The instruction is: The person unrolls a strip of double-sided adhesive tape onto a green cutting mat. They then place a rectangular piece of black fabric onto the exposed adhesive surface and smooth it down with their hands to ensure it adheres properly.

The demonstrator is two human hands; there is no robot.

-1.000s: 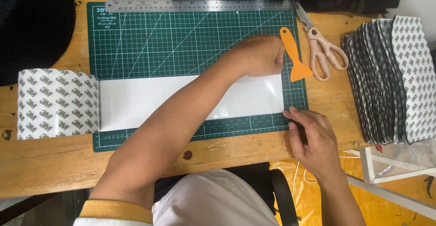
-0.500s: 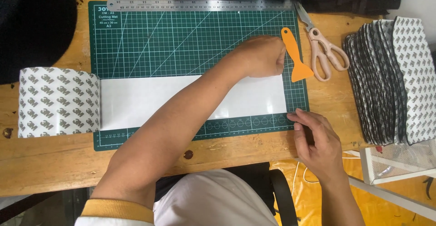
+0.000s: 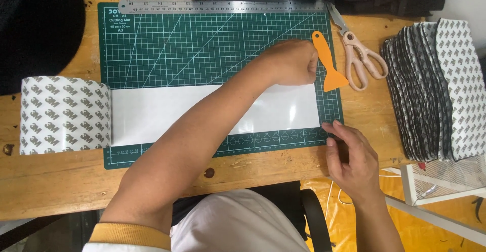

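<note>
A white glossy sheet (image 3: 167, 113) unrolled from a roll of patterned-backing tape (image 3: 63, 115) lies across a green cutting mat (image 3: 202, 44). My left arm reaches across it, and my left hand (image 3: 291, 62) rests as a closed fist on the sheet's upper right corner, beside an orange plastic scraper (image 3: 329, 65). My right hand (image 3: 352, 156) sits at the mat's lower right corner, fingertips touching the mat edge just past the sheet's end. Whether it holds anything is unclear.
A steel ruler (image 3: 217, 5) lies along the mat's top edge. Scissors (image 3: 359, 54) lie right of the scraper. A stack of cut patterned sheets (image 3: 440, 90) fills the right side, above a white wire basket (image 3: 445, 181). Dark fabric (image 3: 35, 29) sits at the far left.
My right hand has shifted slightly to the right, off the sheet's lower right corner. My left hand has stayed in place.
</note>
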